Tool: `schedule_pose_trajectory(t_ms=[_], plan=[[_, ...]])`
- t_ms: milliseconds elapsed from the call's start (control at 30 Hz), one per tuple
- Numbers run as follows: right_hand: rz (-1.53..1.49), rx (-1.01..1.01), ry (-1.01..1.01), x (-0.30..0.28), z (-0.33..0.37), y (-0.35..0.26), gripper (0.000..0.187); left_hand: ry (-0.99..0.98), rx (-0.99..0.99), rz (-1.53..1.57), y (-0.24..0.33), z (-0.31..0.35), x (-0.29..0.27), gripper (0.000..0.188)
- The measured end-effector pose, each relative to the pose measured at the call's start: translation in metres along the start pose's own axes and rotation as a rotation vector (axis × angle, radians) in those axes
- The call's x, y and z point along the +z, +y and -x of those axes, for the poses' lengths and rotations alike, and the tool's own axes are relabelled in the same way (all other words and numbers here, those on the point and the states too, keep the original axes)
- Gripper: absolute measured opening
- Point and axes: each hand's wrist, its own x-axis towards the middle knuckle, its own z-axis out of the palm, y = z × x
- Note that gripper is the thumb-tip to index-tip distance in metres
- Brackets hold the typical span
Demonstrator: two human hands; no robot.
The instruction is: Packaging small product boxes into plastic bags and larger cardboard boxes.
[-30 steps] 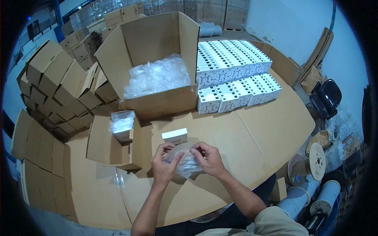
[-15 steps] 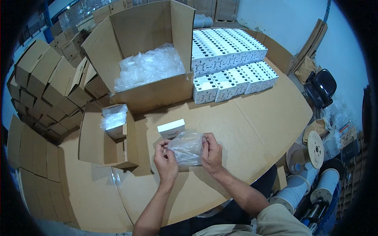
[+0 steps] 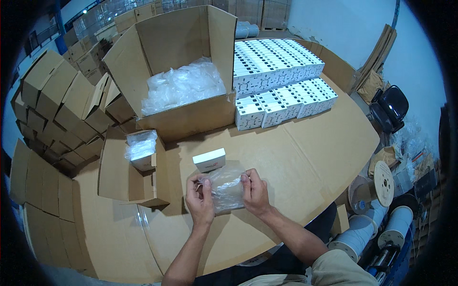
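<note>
A clear plastic bag (image 3: 225,193) is stretched between my two hands above the cardboard-covered table. My left hand (image 3: 200,200) pinches its left edge, and my right hand (image 3: 256,191) grips the right edge between thumb and fingers. Just beyond the bag stands a small white box (image 3: 209,160) on the table. To the left, an open carton (image 3: 161,178) holds several plastic-wrapped white boxes (image 3: 141,148) at its far end. A large open carton (image 3: 191,117) behind it contains a heap of clear plastic bags (image 3: 186,86).
Rows of white boxes (image 3: 281,66) are stacked on the far right of the table (image 3: 305,157). Many brown cartons (image 3: 62,100) are piled at the left. Beyond the right edge are cable spools (image 3: 355,233) and a black chair (image 3: 389,108).
The view has shifted slightly, so everything sits a little lower. The bag is held flatter and more spread between my hands, and more of the small white box shows.
</note>
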Motion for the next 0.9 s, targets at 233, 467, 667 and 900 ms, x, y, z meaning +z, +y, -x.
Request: schedule_pose_trajectory(t_ms=[233, 467, 667, 900], plan=[[-0.023, 0.018, -0.012, -0.006, -0.005, 0.000, 0.018, -0.132, 0.117, 0.039, 0.025, -0.003, -0.006, 0.033], [-0.029, -0.005, -0.068, -0.007, -0.005, 0.001, 0.019, -0.287, 0.105, -0.078, 0.018, -0.015, -0.032, 0.035], [-0.033, -0.037, -0.063, -0.007, -0.004, 0.000, 0.019, -0.298, 0.101, 0.029, 0.028, -0.014, -0.030, 0.038], [-0.013, 0.000, -0.094, -0.008, -0.004, -0.003, 0.017, -0.337, 0.216, -0.180, 0.020, -0.021, -0.038, 0.019]])
